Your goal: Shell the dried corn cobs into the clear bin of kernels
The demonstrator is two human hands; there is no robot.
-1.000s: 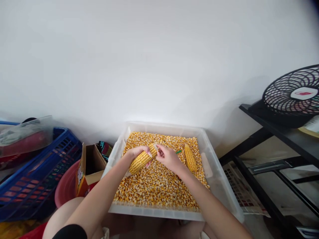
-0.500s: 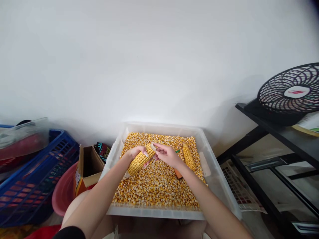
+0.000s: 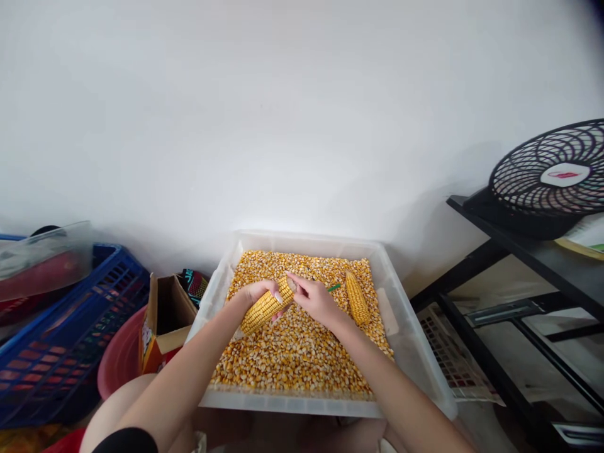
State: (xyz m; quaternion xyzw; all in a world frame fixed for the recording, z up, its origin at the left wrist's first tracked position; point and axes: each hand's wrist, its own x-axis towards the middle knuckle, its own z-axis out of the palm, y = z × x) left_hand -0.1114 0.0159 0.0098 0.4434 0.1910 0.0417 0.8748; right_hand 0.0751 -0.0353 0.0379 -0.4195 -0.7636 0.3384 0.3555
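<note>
My left hand (image 3: 257, 293) grips a yellow corn cob (image 3: 265, 307) over a clear plastic bin (image 3: 409, 340) filled with loose corn kernels (image 3: 287, 358). My right hand (image 3: 315, 299) closes on the cob's far tip, fingers pinched there. A thin green tool (image 3: 334, 287) pokes out beyond my right hand; whether that hand holds it is unclear. A second whole cob (image 3: 357, 297) lies on the kernels to the right of my right hand.
A blue crate (image 3: 56, 340), a pink basin (image 3: 117, 365) and an open cardboard box (image 3: 165, 318) stand left of the bin. A black shelf frame (image 3: 514, 264) with a black fan (image 3: 550, 179) stands on the right. A white wall rises behind.
Both hands stayed on the cob; my right hand's fingers shifted slightly at its tip. The view shifted a little.
</note>
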